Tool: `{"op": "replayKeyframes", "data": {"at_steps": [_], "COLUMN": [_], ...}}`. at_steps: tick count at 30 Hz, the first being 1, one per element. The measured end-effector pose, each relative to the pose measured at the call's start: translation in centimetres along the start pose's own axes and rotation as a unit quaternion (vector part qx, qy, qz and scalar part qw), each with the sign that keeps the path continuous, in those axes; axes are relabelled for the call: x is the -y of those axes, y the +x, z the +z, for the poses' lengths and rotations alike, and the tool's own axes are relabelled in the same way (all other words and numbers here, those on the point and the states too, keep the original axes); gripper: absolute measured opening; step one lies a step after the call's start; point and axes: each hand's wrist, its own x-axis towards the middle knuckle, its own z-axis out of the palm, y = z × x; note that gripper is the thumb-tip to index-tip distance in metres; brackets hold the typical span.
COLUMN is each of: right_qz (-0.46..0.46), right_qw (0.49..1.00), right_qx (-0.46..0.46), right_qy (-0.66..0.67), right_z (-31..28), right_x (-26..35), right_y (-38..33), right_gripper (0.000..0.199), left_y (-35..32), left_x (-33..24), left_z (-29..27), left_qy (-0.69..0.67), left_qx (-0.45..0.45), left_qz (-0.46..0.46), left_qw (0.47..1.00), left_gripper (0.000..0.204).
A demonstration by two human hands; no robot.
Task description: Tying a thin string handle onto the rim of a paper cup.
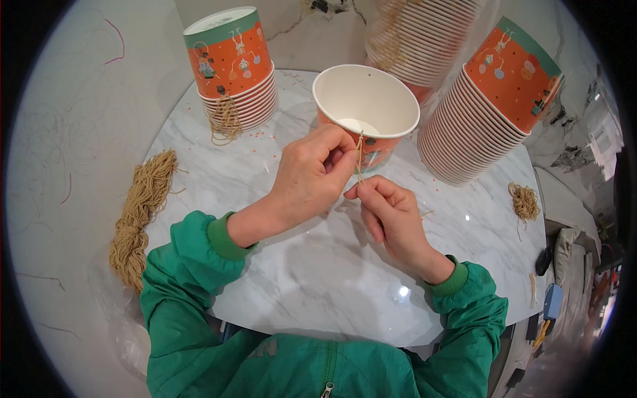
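Note:
Over the middle of the table, my left hand [315, 169] is closed in a pinch on a tan string [359, 156] at the front of an upright paper bucket [366, 99]. Just below and to the right, my right hand [391, 215] pinches the lower part of the same string, its other fingers curled. The bucket is white inside and orange outside with printed figures; its opening faces me. The string runs down from near the bucket's rim between my two hands. Whether it is fastened to the bucket I cannot tell.
A round marbled table [305, 278] lies under my hands. Nested bucket stacks stand at the back left [232, 73] and right [478, 106], another behind. A tan string skein [141, 215] hangs over the left edge; a small string bundle [524, 202] lies at right.

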Motion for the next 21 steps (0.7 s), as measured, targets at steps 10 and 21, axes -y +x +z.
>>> {"op": "replayKeyframes", "data": {"at_steps": [10, 21], "right_qz": [0.055, -0.028], "right_qw": [0.997, 0.943], "right_qx": [-0.043, -0.024], "right_qy": [-0.037, -0.331], "right_z": [-1.0, -1.2], "right_x": [-1.0, -2.1], "right_y": [-1.8, -3.1], "right_gripper": [0.022, 0.028], "left_y": [-0.2, -3.3], "left_x": [-0.7, 0.1], "left_z": [-0.6, 0.3], "left_qy": [-0.137, -0.222], "left_qx": [0.114, 0.190], "left_qz": [-0.148, -0.263], "left_qw": [0.973, 0.920], "left_gripper": [0.008, 0.024]}}
